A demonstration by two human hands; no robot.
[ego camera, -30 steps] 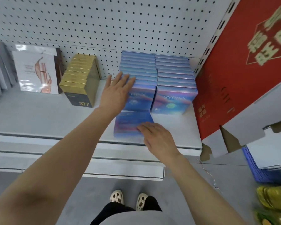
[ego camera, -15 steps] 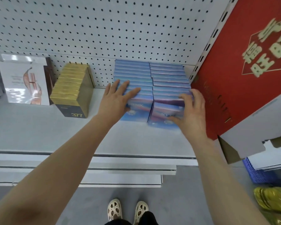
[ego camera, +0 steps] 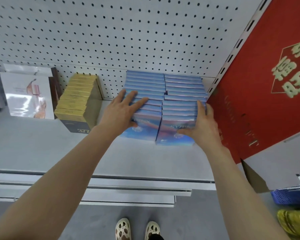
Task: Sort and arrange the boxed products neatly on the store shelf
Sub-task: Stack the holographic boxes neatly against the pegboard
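Two rows of upright blue boxes stand side by side at the back right of the grey shelf (ego camera: 42, 149). My left hand (ego camera: 123, 111) lies over the front of the left row (ego camera: 145, 80), fingers spread across the box tops, thumb on the front face. My right hand (ego camera: 203, 125) clasps the front box (ego camera: 171, 134) of the right row (ego camera: 182, 85), fingers along its right side and thumb across its face. That front box sits slightly forward of the left row's front.
A row of gold boxes (ego camera: 76, 96) stands left of the blue ones, with white picture boxes (ego camera: 28, 97) further left. A big red carton (ego camera: 258, 84) leans against the right edge. A blue crate (ego camera: 287, 196) and yellow packets (ego camera: 294, 222) sit low on the right.
The blue box that lay flat in front of the rows now stands at the front of the right row, with my right hand on it. My left hand stayed on the left row.
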